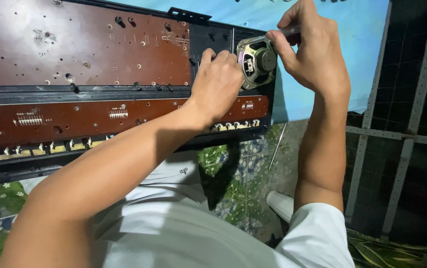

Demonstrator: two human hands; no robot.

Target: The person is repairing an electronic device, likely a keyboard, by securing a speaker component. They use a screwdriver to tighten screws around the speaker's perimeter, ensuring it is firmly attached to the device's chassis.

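Pinching a round metal speaker (257, 62): left hand (217, 84); right hand (312, 49) grip closed on slim tool (289, 31).

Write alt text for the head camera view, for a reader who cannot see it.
Two bare hands work at a round speaker set in the right end of an opened electronic keyboard: the left hand steadies the speaker's edge while the right hand holds a slim tool to its rim. Brown circuit boards fill the black casing, above a leaf-patterned floor.

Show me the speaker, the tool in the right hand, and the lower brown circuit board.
speaker (259, 60), head view, on its dark magnet.
tool (289, 31), head view, on its shaft.
lower brown circuit board (84, 121), head view, on bare board.
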